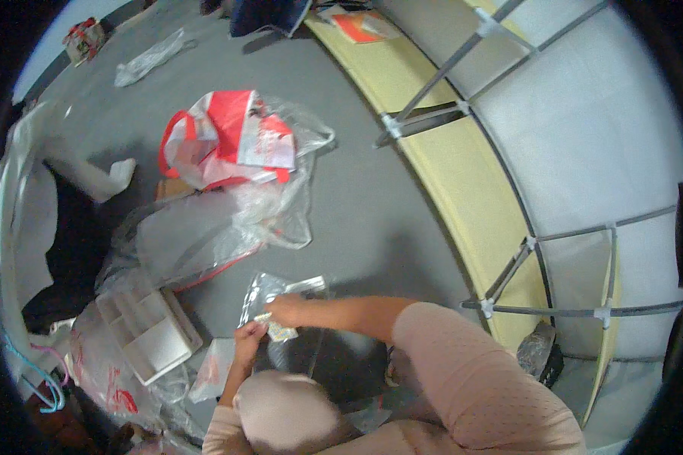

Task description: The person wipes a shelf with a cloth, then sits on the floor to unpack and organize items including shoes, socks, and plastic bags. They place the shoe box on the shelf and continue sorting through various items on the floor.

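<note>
My left hand (249, 336) pinches the left edge of a small white-and-yellow patterned packet (283, 332). Over the packet's upper part lies my right hand (283, 310), its fingers curled against it; the fingertips are partly hidden. A clear plastic bag (254, 294) lies just beyond my right hand, with a white strip (310, 283) near it. Whether the bag is joined to the packet cannot be told. To the left of my left hand is a white piece of paper or wrapping with pale red print (213, 364).
A white compartment tray (160, 357) rests left on crumpled plastic bags. A red-and-white carrier bag (233, 133) and clear plastic sheeting (205, 233) lie ahead on the grey floor (353, 187). Along the right runs a tube-framed rack with yellow fabric shelves (455, 170). Hangers (48, 392) hang lower left.
</note>
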The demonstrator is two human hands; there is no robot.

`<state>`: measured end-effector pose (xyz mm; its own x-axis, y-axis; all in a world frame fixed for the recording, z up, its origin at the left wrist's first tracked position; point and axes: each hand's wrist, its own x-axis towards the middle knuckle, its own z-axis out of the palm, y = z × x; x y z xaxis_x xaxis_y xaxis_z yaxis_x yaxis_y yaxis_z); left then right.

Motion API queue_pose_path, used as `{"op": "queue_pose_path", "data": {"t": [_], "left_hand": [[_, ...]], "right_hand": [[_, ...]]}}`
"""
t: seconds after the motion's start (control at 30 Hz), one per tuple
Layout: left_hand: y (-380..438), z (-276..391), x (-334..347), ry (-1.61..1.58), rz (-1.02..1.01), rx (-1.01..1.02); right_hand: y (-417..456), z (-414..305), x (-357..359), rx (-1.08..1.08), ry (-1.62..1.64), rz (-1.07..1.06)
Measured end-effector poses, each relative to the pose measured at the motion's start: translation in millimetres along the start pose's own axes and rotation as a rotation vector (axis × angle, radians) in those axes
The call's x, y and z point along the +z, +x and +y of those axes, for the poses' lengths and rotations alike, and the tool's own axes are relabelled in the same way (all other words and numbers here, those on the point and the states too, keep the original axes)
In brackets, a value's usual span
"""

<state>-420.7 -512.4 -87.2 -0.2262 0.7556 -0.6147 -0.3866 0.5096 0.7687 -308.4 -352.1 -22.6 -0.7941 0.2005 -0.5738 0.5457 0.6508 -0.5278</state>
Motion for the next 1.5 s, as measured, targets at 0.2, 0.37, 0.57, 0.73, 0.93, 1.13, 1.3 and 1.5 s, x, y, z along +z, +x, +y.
{"op": "queue_pose_path", "data": {"t": [0.2, 0.37, 0.57, 0.73, 0.93, 1.13, 1.3, 1.5], "left_hand": [[-16.4, 48.7, 14.1, -0.084, 0.044, 0.13], [-27.2, 105.8, 13.2, 0.331, 0.022, 0.037], [-83.2, 54.9, -26.8, 0.21, -0.021, -0.029], [-142.0, -7.6, -13.9, -0.043, 0.233, -0.217], [-154.8, -42.9, 11.8, -0.203, 0.59, -0.115], [-153.9, -27.8, -3.7, -0.176, 0.758, -0.001], [-174.3, -93.5, -60.9, 0.024, 1.197, 0.071], [-218.4, -86.0, -60.5, 0.451, 1.041, -0.02]], "right_hand": [[13.6, -17.0, -49.7, -0.173, -0.018, 0.089], [26.4, 22.3, -75.8, -0.269, 0.614, 0.123], [-39.3, 91.4, -147.4, -0.056, 0.677, 0.258], [-126.3, 237.8, -185.4, 0.304, 0.76, 0.558], [-285.8, 424.7, -232.3, 0.472, 0.753, 0.936], [-420.0, 516.6, -233.2, 0.786, 0.369, 1.172], [-444.8, 531.1, -243.0, 0.919, -0.44, 0.886], [-251.4, 388.1, -232.8, 0.314, -0.04, 0.791]]}}
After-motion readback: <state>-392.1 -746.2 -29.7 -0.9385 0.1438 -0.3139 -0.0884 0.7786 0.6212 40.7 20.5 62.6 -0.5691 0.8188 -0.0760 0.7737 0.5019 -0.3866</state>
